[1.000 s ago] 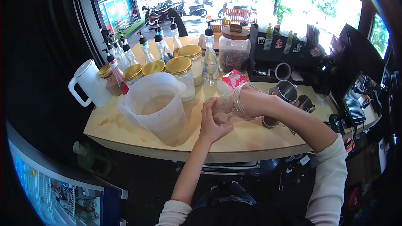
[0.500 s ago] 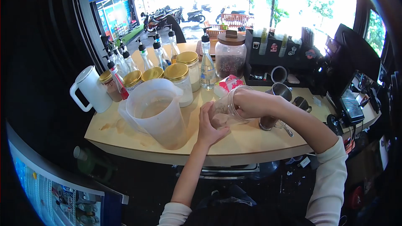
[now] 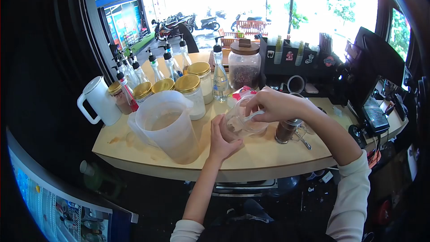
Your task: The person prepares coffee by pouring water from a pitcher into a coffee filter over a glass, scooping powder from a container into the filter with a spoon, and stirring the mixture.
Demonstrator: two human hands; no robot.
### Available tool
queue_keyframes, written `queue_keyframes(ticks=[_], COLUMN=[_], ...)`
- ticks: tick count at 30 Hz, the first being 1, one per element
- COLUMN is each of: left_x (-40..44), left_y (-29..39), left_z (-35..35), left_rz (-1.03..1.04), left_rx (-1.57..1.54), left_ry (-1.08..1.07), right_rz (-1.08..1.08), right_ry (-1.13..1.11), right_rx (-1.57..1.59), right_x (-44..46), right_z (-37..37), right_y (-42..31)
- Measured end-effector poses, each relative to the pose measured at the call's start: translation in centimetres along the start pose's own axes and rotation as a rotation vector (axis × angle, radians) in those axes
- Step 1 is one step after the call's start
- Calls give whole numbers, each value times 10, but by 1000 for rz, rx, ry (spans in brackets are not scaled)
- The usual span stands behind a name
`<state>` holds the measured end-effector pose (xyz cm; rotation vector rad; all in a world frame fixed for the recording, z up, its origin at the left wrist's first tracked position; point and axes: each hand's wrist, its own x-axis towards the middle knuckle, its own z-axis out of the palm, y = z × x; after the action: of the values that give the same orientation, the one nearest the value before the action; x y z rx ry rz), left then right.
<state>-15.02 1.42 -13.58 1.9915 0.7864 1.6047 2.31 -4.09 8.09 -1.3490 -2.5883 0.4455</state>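
Observation:
My left hand [image 3: 220, 142] is wrapped around the lower side of a clear jar [image 3: 234, 124], which tilts with its mouth toward the right. Some pale content shows low in the jar, too blurred to name. At the jar's mouth, my right hand [image 3: 278, 105] pinches a small white scoop [image 3: 255, 114]; the scoop's far end is hard to make out. Just left of the jar stands a large translucent plastic pitcher [image 3: 177, 132]. To the right of it, a glass coffee press [image 3: 286, 131] with brown content sits on the counter.
Gold-lidded jars [image 3: 188, 84] and several pump bottles [image 3: 154, 67] crowd the left back of the counter [image 3: 224, 163]. A white jug [image 3: 101, 103] stands at far left. Behind my hands are a wooden-lidded jar [image 3: 244, 67], a black cup organizer [image 3: 286, 58] and, right, a monitor [image 3: 378, 58].
My right hand has come up and out of the jar's mouth, and the white scoop now shows in its fingers. The left hand still holds the jar. The view has shifted slightly.

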Motion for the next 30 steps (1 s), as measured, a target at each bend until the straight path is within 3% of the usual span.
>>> queue_keyframes(ticks=[9, 21, 23, 25, 26, 30], left_x=[-1, -4, -3, -2, -1, 0], left_y=[-3, -17, -10, -20, -20, -21], left_z=[1, 4, 4, 6, 7, 8], left_rz=[-22, -115, -251, -299, -352, -341], left_rx=[36, 40, 4, -107, -213, -147], left_ry=[10, 35, 84, 96, 110, 83], right_rz=[-66, 13, 30, 149, 221, 382], right_ry=[140, 319, 375, 471, 538, 606], right_rx=[221, 364, 358, 209, 288, 188], right_x=[-18, -74, -95, -118, -129, -160], right_z=[-9, -36, -33, -31, -27, -22], right_y=[30, 61, 68, 72, 72, 81])
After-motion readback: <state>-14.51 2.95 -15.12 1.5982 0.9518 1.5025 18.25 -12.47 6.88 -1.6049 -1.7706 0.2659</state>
